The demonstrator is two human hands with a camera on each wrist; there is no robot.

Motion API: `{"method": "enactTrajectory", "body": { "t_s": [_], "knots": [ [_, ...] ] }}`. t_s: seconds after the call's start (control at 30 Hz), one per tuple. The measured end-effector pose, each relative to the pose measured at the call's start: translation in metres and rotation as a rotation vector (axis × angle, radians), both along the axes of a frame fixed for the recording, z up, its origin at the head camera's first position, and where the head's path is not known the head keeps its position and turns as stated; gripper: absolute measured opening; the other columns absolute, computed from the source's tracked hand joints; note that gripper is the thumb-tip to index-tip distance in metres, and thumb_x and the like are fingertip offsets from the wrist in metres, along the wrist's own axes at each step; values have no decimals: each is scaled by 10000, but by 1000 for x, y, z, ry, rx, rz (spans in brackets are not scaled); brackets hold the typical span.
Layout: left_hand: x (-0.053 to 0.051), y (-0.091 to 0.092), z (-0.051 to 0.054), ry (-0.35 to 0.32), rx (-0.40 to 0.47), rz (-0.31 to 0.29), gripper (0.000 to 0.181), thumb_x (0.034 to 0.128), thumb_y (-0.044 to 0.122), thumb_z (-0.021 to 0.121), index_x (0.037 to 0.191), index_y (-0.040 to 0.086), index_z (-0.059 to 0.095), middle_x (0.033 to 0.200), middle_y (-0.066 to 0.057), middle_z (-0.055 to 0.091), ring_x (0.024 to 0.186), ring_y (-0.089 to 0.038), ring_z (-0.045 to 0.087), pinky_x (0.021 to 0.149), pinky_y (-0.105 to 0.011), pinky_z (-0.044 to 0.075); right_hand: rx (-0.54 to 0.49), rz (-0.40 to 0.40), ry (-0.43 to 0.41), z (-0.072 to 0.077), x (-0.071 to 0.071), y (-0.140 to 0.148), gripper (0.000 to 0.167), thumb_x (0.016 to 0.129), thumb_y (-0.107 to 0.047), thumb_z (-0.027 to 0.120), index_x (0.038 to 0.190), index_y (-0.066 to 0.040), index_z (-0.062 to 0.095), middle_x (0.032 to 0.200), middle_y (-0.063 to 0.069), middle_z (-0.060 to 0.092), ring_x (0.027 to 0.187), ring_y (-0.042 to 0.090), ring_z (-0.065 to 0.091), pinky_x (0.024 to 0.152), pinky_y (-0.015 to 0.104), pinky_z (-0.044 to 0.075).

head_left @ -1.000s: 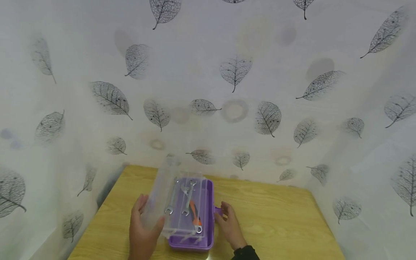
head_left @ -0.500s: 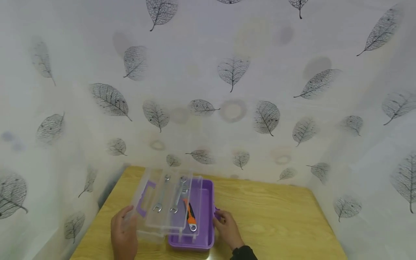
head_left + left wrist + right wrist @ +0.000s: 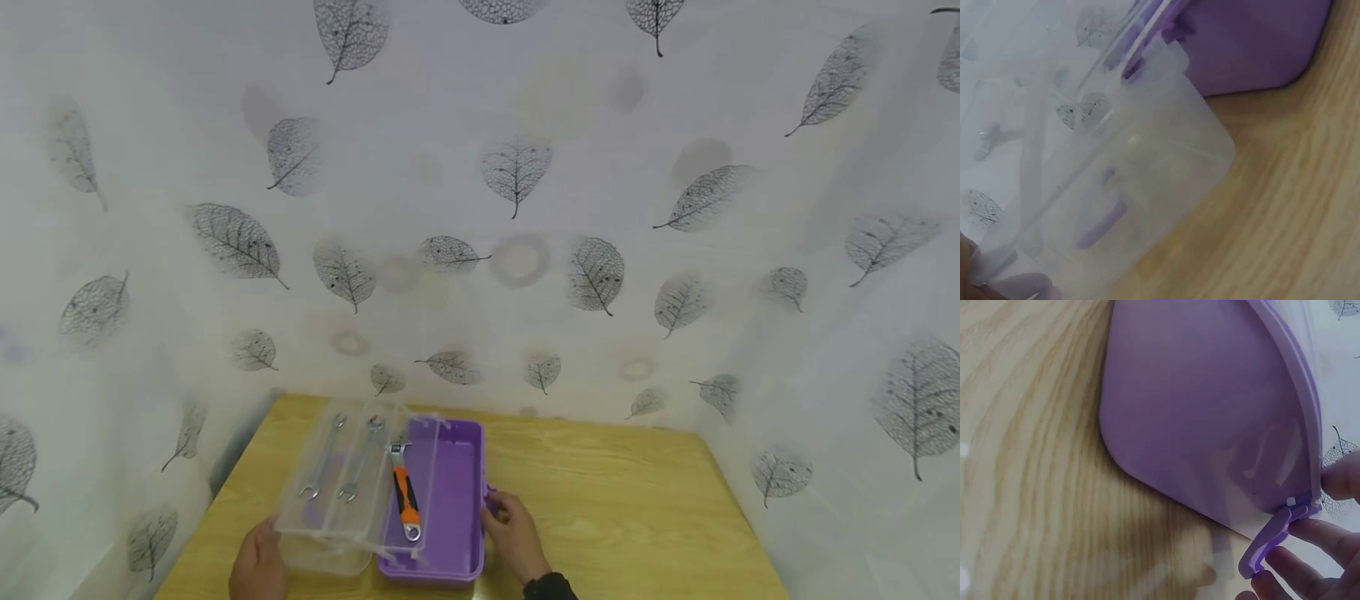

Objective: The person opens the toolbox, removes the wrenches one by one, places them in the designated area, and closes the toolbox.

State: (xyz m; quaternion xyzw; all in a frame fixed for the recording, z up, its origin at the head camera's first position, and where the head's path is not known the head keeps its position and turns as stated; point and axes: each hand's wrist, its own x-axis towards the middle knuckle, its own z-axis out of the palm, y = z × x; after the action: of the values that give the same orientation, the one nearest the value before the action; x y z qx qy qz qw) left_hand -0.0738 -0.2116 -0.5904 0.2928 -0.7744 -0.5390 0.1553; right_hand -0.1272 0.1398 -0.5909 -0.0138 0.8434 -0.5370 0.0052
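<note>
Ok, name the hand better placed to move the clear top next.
Likely the left hand: it holds the clear top, while the right hand is across the purple box, at its latch.

Indoor spot, booth-like; home or workshop, can't tell which. Pale covering [image 3: 480, 321] with dark leaf-skeleton prints rises behind the wood-grain tabletop [image 3: 615, 500] and along both its sides, material unclear. Workshop-type items: purple box [image 3: 455, 500], orange-and-black wrench [image 3: 404, 490], two silver wrenches [image 3: 324, 457].
</note>
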Motion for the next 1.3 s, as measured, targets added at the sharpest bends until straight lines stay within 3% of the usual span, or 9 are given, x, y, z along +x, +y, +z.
{"method": "enactTrajectory", "body": {
  "t_s": [0.2, 0.33, 0.43, 0.57, 0.7, 0.8, 1.0, 1.1, 1.3],
  "knots": [
    [1, -4, -20, -54, -44, -61, 468, 1060, 300, 265, 1308, -38, 474, 1319, -331, 483, 1161, -532, 466, 936, -602, 371, -22, 9, 13, -5, 1, 1, 360, 937, -246, 648, 1219, -22, 624, 1171, 137, 598, 1050, 304, 596, 859, 422, 534],
    [-1, -10, -21, -75, -104, -106, 479, 1061, 309, 255, 1317, -28, 480, 1305, -330, 500, 1153, -535, 479, 930, -603, 385, 107, 7, 64, -6, -2, 16, 346, 961, -305, 613, 1199, -56, 641, 1159, 103, 621, 1009, 250, 615, 816, 387, 542],
    [-4, -9, -6, -64, -112, -83, 502, 1060, 341, 242, 1355, 39, 512, 1317, -267, 538, 1188, -483, 490, 962, -554, 389, 295, -128, 103, 0, -7, 37, 269, 972, -330, 586, 1116, -122, 677, 1090, 41, 650, 952, 197, 621, 763, 378, 536],
    [-5, 4, 38, -2, -103, -104, 529, 1048, 430, 274, 1469, 152, 433, 1429, -157, 494, 1300, -410, 431, 1032, -546, 344, 453, -279, 113, 14, -11, 71, 276, 968, -306, 581, 1130, -102, 673, 1089, 48, 663, 980, 241, 631, 770, 433, 536],
    [-8, 27, 72, 199, -328, -298, 508, 1031, 334, 451, 1509, 187, 367, 1492, -173, 409, 1350, -433, 355, 1065, -614, 275, 507, -271, 112, 19, -11, 95, 392, 971, -306, 574, 1255, -38, 608, 1208, 127, 629, 1099, 330, 605, 855, 499, 521],
    [-17, 50, 79, 297, -535, -490, 585, 998, 355, 533, 1526, 213, 324, 1534, -171, 340, 1396, -420, 280, 1095, -630, 216, 545, -248, 106, 20, -10, 107, 496, 974, -316, 566, 1360, -8, 519, 1323, 209, 546, 1215, 411, 513, 959, 567, 448],
    [-30, 96, 73, 249, -722, -761, 733, 932, 606, 507, 1524, 212, 331, 1580, -158, 237, 1447, -390, 182, 1110, -629, 196, 590, -170, 94, 20, -4, 123, 787, 971, -544, 481, 1535, -50, 241, 1578, 240, 171, 1418, 491, 135, 1131, 637, 63],
    [-30, 108, 67, 237, -743, -772, 767, 910, 649, 502, 1511, 195, 363, 1565, -180, 267, 1440, -406, 193, 1112, -632, 192, 594, -160, 124, 21, -1, 126, 848, 947, -631, 440, 1549, -80, 210, 1600, 225, 91, 1432, 495, 43, 1122, 647, -27],
    [-36, 108, 62, 202, -795, -605, 817, 902, 653, 514, 1479, 86, 404, 1494, -276, 347, 1398, -462, 238, 1110, -641, 157, 565, -184, 187, 26, 2, 126, 820, 948, -564, 515, 1537, -63, 242, 1583, 260, 117, 1420, 516, 69, 1107, 671, -21]
  ]
}}
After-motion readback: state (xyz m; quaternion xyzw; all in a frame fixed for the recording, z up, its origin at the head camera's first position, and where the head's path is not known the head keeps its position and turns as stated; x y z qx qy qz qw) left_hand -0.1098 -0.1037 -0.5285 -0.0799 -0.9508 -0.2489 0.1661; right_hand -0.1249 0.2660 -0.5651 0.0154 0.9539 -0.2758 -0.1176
